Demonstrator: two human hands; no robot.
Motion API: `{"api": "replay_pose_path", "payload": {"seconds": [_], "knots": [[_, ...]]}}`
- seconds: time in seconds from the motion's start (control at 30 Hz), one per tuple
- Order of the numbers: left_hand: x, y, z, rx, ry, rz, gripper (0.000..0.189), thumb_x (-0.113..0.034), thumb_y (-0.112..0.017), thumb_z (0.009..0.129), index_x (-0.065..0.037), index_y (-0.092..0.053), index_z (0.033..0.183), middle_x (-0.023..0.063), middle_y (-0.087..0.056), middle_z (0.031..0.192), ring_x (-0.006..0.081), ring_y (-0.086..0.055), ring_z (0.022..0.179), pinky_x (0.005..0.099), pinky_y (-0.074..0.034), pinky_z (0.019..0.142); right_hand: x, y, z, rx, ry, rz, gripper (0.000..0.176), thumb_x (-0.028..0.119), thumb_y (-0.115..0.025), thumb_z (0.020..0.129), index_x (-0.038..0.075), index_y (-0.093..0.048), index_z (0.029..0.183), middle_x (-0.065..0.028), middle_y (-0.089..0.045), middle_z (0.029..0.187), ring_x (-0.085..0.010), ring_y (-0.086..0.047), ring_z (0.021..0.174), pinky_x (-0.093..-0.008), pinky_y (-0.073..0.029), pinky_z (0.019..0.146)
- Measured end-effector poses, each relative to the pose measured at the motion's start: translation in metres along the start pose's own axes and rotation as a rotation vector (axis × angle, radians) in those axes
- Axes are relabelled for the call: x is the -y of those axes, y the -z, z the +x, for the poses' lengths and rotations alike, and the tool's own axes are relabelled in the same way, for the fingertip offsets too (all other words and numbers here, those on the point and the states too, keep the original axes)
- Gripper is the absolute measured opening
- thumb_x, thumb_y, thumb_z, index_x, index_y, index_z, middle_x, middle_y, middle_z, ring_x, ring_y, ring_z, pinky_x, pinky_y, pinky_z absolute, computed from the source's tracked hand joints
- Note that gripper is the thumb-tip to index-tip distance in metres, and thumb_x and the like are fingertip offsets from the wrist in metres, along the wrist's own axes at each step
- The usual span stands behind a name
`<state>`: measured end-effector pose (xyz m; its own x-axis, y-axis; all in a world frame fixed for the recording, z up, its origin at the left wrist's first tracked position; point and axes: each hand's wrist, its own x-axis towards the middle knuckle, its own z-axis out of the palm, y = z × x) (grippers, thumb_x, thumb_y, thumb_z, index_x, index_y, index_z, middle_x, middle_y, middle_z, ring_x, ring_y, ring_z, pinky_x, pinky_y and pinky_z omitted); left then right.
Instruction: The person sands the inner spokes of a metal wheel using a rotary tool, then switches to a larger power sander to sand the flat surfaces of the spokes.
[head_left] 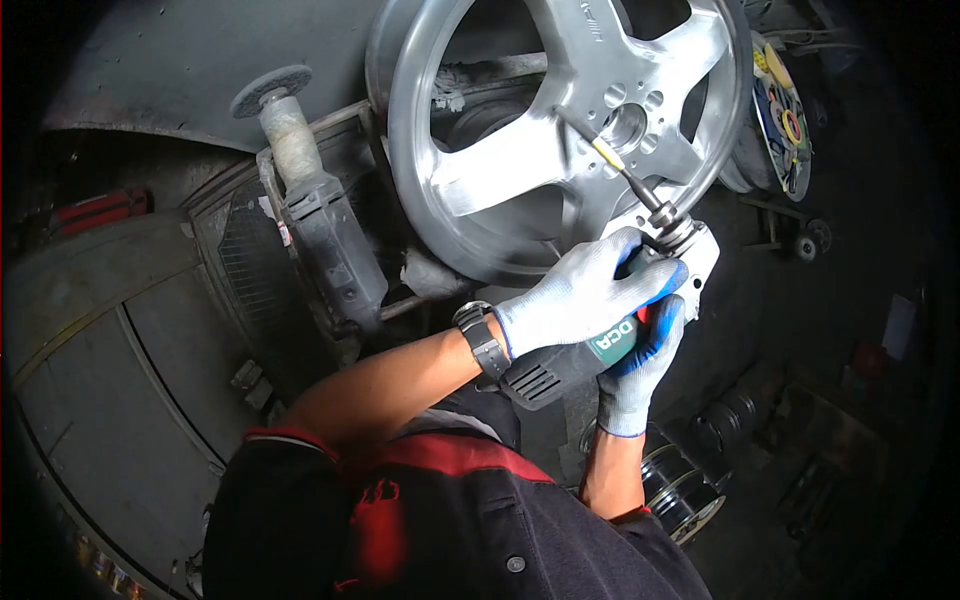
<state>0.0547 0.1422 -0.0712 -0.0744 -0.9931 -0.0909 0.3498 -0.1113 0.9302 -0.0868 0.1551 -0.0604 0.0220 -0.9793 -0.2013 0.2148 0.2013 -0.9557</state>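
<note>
My left hand [590, 295], in a white and blue glove, is wrapped round the front of a green and black DCA die grinder [545, 375]. Below it, my right hand [648, 370], gloved the same way, grips the tool's side. From the grinder's collet a long thin shaft [635, 185] with a yellow band reaches up to a silver alloy wheel [500, 165]. The shaft's dark, blurred tip lies at a spoke, left of the hub; whether it touches cannot be told. Part of the grinder is hidden behind my hands and left wrist.
The wheel leans on a metal frame [340, 118]. Left of it hangs another power tool with a round disc [335, 240]. A container of coloured discs [785, 125] stands at the right. More wheel rims [685, 490] lie on the floor at lower right.
</note>
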Motion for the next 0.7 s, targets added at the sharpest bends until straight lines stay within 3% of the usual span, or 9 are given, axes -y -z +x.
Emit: {"api": "replay_pose_path", "payload": {"seconds": [0.13,0.23,0.3,0.4,0.6,0.7], "knots": [[0.0,0.002,-0.02,-0.013,0.057,-0.035,0.033,-0.025,-0.058,0.1,0.001,-0.056,0.12,0.0118,-0.066,0.096,0.013,-0.06,0.092,0.033,-0.05,0.084,0.002,0.002,-0.009,0.116,0.009,-0.16,0.056,0.038,-0.065,0.094,-0.001,-0.053,0.132,-0.0095,-0.062,0.123,-0.0182,-0.059,0.114,-0.0328,-0.044,0.1],[-0.005,-0.005,-0.035,-0.14,-0.036,-0.027,0.034,-0.025,-0.059,0.099,0.001,-0.055,0.121,0.0133,-0.066,0.099,0.0146,-0.062,0.093,0.0333,-0.05,0.084,-0.001,0.001,-0.019,0.111,0.029,-0.201,0.053,0.039,-0.054,0.1,0.001,-0.049,0.138,-0.0103,-0.06,0.13,-0.0195,-0.059,0.117,-0.0348,-0.046,0.102],[-0.004,-0.008,-0.037,-0.147,0.022,-0.022,0.035,-0.026,-0.059,0.099,0.001,-0.055,0.121,0.0139,-0.066,0.1,0.0147,-0.062,0.093,0.0334,-0.051,0.083,0.011,-0.006,-0.022,0.097,-0.101,-0.069,0.056,0.036,-0.065,0.094,0.0,-0.051,0.135,-0.009,-0.062,0.123,-0.0177,-0.059,0.114,-0.033,-0.044,0.101],[0.002,-0.012,-0.027,-0.154,0.065,-0.013,0.033,-0.025,-0.059,0.1,0.001,-0.057,0.12,0.0137,-0.067,0.1,0.0141,-0.063,0.092,0.033,-0.05,0.082,0.018,-0.001,-0.013,0.118,-0.144,-0.067,0.056,0.035,-0.065,0.094,0.0,-0.051,0.135,-0.0095,-0.062,0.124,-0.0177,-0.059,0.114,-0.0327,-0.044,0.102],[-0.008,-0.008,0.001,-0.075,-0.129,-0.171,0.029,-0.024,-0.057,0.101,0.0,-0.058,0.118,0.0105,-0.066,0.099,0.0099,-0.057,0.093,0.0318,-0.049,0.082,0.029,-0.006,0.009,0.079,0.002,-0.185,0.057,0.034,-0.068,0.093,-0.001,-0.051,0.135,-0.0093,-0.062,0.125,-0.0173,-0.059,0.113,-0.032,-0.045,0.1],[-0.004,-0.005,-0.005,-0.031,-0.077,-0.228,0.03,-0.024,-0.054,0.102,0.0,-0.057,0.12,0.0102,-0.065,0.101,0.0104,-0.056,0.095,0.0316,-0.048,0.085,0.029,-0.011,0.003,0.119,0.034,-0.231,0.06,0.034,-0.069,0.092,-0.001,-0.05,0.136,-0.0089,-0.061,0.125,-0.0171,-0.059,0.114,-0.0317,-0.044,0.101]]}}
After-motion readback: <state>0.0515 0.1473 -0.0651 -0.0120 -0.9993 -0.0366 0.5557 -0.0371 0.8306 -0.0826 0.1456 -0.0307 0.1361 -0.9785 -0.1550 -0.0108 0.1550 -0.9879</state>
